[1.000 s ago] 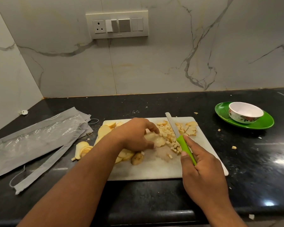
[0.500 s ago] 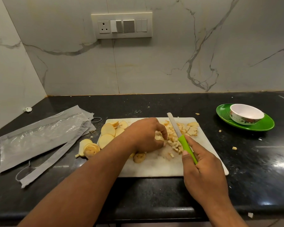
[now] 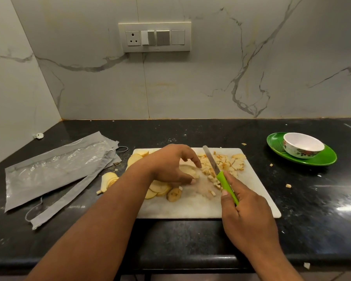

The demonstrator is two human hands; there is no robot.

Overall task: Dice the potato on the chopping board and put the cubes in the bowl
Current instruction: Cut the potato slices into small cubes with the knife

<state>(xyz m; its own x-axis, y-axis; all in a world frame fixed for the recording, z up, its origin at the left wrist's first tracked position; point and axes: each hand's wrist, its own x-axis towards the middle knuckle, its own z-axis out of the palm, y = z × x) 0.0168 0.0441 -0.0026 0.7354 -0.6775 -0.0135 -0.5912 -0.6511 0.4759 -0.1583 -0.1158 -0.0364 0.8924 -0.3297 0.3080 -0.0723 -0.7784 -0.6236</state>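
A white chopping board [image 3: 193, 207] lies on the black worktop [image 3: 312, 199], close to its near edge; on the board's far right part sits a loose heap of potato cubes [image 3: 221, 165], with a few strays nearer the middle; round potato slices [image 3: 160, 188] lie overlapped at the board's left side, and more slices [image 3: 109, 179] rest on the worktop just off the board's left edge. The left hand [image 3: 171, 164] hovers over the board's middle with its fingers curled and spread, the fingertips down at a flat potato slice [image 3: 187, 171]; whether it grips the slice or only presses on it cannot be told. The right hand [image 3: 249, 216] is closed around the green handle of a knife [image 3: 221, 175], index finger laid along the handle; the blade points away from the person and lies along the left edge of the cube heap. The bowl [image 3: 303, 145], white inside with a flowered outer wall, stands on a green plate [image 3: 320, 159] to the right of the board and well apart from it; no cubes can be seen in it. Small potato bits [image 3: 288, 185] dot the worktop between board and plate; a clear plastic packet [image 3: 55, 169] with grey strips lies to the left of the board.
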